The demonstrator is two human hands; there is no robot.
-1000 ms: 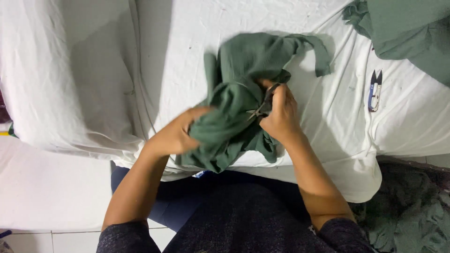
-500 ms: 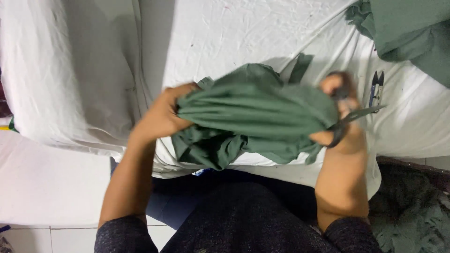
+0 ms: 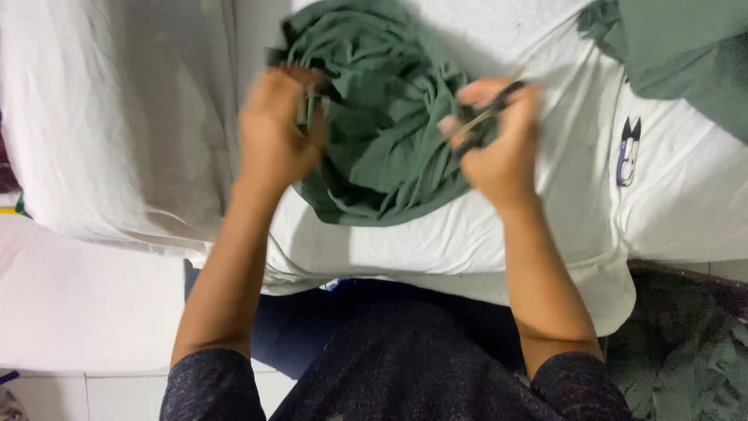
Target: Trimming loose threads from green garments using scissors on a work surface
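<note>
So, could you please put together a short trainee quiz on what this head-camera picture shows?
1. True or false: both hands grip the green garment.
2. Which lies on the white sheet to the right of the right hand? A) thread snips B) a ruler C) a cup
3. What colour is the fabric heap at the picture's top right?

Key:
1. True: the left hand and the right hand each clutch an edge.
2. A, the thread snips, lying apart from the hands.
3. Green, like the garment: the fabric heap.

Garment workshop: cloth-covered table (image 3: 483,242), thread snips (image 3: 628,151)
</note>
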